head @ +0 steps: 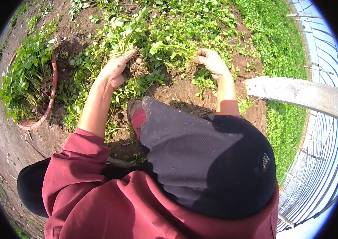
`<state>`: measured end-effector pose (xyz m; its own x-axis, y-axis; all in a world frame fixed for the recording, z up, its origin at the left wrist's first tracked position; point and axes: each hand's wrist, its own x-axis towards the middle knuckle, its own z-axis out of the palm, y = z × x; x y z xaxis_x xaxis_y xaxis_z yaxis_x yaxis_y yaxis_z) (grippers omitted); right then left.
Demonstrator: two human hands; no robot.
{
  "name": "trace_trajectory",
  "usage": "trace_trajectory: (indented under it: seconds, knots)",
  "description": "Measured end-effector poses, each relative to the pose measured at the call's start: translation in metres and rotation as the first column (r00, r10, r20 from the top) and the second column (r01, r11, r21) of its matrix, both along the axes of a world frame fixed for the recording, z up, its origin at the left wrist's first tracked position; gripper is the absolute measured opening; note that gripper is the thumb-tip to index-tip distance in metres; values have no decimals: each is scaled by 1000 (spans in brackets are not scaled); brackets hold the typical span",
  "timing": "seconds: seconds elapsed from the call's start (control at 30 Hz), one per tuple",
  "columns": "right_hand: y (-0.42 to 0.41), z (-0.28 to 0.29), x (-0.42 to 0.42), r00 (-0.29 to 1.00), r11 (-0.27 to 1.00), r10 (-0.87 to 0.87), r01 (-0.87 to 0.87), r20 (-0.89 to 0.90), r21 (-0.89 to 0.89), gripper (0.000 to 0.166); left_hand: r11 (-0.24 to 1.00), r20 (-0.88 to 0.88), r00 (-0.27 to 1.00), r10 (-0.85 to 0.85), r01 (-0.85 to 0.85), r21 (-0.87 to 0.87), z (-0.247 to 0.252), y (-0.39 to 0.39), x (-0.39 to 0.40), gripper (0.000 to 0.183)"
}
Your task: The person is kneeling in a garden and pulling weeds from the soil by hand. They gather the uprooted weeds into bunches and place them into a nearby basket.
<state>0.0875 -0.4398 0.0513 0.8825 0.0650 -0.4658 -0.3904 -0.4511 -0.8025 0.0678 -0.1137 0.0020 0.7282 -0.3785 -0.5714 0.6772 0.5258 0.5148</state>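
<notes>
Leafy green plants, celery-like, lie and grow over the soil before me. My left hand [116,69], soiled, holds a small bunch of stems [125,37] by its base, with dirty roots [139,69] hanging beside the fingers. To the right, my right hand [212,62] has its fingers curled around the root end of another plant [191,67], whose stems reach towards the middle. The two hands are apart, with green leaves [169,53] between them. Part of each grip is hidden by the fingers and foliage.
A red-rimmed basket [54,86] filled with leafy plants stands at the left on bare soil. At the right, a pale concrete post [297,91] juts into view before a dense green bed [285,125] and greenhouse hoops [321,143]. My shoe [138,118] and dark-clad knee are just below the plants.
</notes>
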Motion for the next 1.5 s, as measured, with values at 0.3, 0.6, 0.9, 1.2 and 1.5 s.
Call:
trace_trajectory:
  seconds: [0.3, 0.6, 0.9, 1.2, 1.5]
  knots:
    - [27, 1, -2, 969, 963, -171, 202, -177, 177, 28, 993, 120, 986, -115, 110, 49, 17, -9, 3, 15]
    - [75, -18, -21, 963, 942, -152, 209, -224, 261, 28, 969, 278, 949, -151, 86, 233, 10, -34, -7, 34]
    - [89, -39, -25, 993, 777, 87, -118, -80, -619, 31, 900, 93, 986, -135, 83, 428, -3, -32, -8, 22]
    - [92, -75, -47, 868, 871, -491, 491, 71, 15, 33, 896, 367, 904, -221, 39, 441, -23, -69, 1, 24]
    - [68, -35, -48, 844, 720, -503, 529, -186, 450, 24, 958, 123, 960, -253, 231, 169, -20, -60, 16, 15]
